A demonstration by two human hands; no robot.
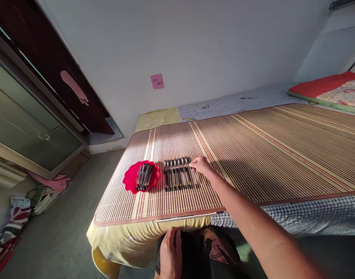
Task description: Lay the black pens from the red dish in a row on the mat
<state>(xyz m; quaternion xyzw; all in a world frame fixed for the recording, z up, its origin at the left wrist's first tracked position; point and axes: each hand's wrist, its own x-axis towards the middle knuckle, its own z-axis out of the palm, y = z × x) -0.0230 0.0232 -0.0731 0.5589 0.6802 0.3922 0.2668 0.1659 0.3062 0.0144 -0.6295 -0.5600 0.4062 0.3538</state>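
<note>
Head view, looking down over a bed (pixel 128 240) covered by a striped bamboo mat (pixel 267 147).

Right hand (pixel 201 166): the arm stretches forward from the lower right of the frame, forearm nearly straight, wrist low over the mat. The palm faces down and the fingers curl left, their tips at the cap end of the rightmost pen in the row of pens (pixel 177 175). There is contact at the tips, but I cannot tell whether it pinches that pen or only touches it.

Row of pens: dark pens with clear barrels, lying side by side and parallel on the mat near the bed's front edge, caps away from the person.

Red dish (pixel 126 182): just left of the row and apart from it, scalloped rim. A bundle of loose pens (pixel 144 176) lies in it, roughly parallel.

Left hand (pixel 170 254): low in the frame below the bed edge, lying flat and palm down on dark cloth (pixel 195 255) at the lap, fingers relaxed and slightly spread, holding nothing.

Also in frame: a pink sticky note (pixel 157 81) on the wall, a red-edged pillow (pixel 325 86) at the far right, a checked sheet (pixel 296 217) under the mat, and a dark wardrobe (pixel 49 58) on the left.
</note>
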